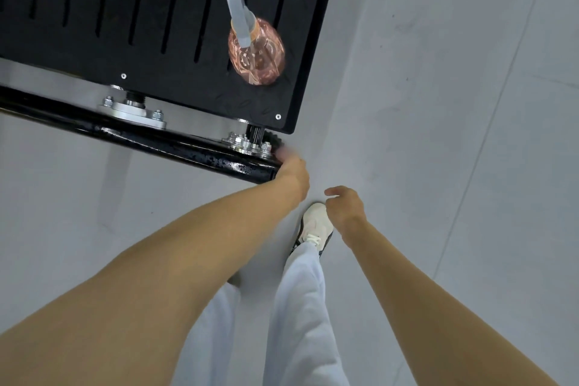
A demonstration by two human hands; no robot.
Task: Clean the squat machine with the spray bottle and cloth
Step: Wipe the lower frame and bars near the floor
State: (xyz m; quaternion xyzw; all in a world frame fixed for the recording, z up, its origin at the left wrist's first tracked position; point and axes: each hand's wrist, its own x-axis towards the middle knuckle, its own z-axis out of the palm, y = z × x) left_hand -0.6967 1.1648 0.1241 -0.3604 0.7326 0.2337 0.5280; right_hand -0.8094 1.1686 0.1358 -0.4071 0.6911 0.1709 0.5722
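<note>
The squat machine's black slotted footplate (150,9) fills the upper left, with a glossy black frame tube (156,141) running below it. A pink translucent spray bottle (260,56) with a grey spray head stands on the plate's near right corner, seen from above. My left hand (291,172) reaches the right end of the frame tube by the bolted foot (250,144); its fingertips are blurred and hold nothing I can make out. My right hand (344,207) hovers to its right with loosely curled fingers, holding nothing. No cloth is in view.
Grey floor (438,103) spreads to the right and below the machine. My white shoe (315,222) and pale trouser legs (300,307) stand just below my hands. A second bolted mount (134,110) sits further left on the tube.
</note>
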